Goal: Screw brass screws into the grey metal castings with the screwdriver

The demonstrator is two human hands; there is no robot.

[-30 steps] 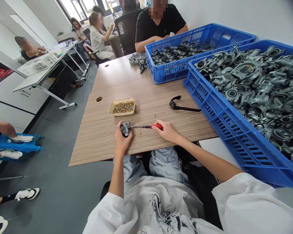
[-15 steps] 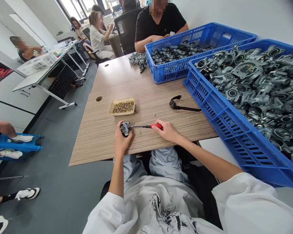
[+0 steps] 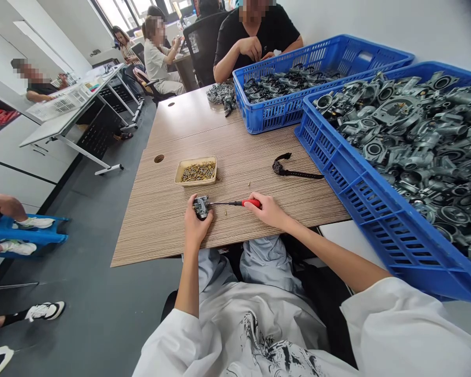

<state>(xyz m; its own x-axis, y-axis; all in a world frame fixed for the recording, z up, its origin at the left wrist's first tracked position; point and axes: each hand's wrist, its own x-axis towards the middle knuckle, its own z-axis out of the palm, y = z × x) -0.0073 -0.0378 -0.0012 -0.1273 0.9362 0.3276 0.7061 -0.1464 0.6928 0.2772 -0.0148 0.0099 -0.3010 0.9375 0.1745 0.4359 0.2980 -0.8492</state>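
My left hand (image 3: 196, 225) is wrapped round a grey metal carburetor body (image 3: 201, 207) near the table's front edge. My right hand (image 3: 267, 211) grips the red handle of a screwdriver (image 3: 251, 202), held level. Its dark shaft points left and its tip meets the right side of the carburetor body; the exact contact point is too small to make out. A small brass screw-like piece (image 3: 225, 212) stands on the table just below the shaft. Another small brass piece (image 3: 248, 184) is farther back. Behind my left hand sits a cream tray (image 3: 176, 178) full of small brass pieces.
A blue crate (image 3: 349, 173) heaped with metal castings stands at my right, another blue crate (image 3: 259, 123) behind it. A black wristwatch (image 3: 278, 168) lies by the near crate. A co-worker in a black shirt (image 3: 235, 42) sits across the wood-grain table (image 3: 149, 220).
My hands, the carburetor body and the screwdriver look almost unmoved. Across the table, the co-worker has raised one hand. A person at the far left table has shifted.
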